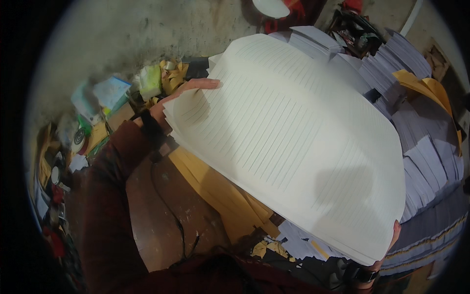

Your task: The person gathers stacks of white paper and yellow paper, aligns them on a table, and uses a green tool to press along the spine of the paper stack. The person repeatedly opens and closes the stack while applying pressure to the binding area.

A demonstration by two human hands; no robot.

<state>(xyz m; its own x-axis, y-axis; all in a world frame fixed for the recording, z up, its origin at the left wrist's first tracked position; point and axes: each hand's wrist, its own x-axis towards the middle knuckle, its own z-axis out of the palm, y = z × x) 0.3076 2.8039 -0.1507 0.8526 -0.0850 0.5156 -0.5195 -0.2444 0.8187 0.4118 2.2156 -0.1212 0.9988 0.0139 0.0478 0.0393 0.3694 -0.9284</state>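
Note:
A large stack of lined white paper sheets spans the middle of the view, held up between my two hands. My left hand grips its left corner, with fingers over the top sheet. At the lower right corner my right hand holds the stack's edge; most of that hand is hidden behind the paper. The top sheet bows and carries ruled lines in several blocks. Beneath the stack, yellow-brown paper sheets lie on a brown tabletop.
Tall piles of white paper stand at the right, with a curled yellow-brown sheet on top. Along the wall lie tape rolls, a green-and-white packet and paper scraps. A black cable crosses the tabletop.

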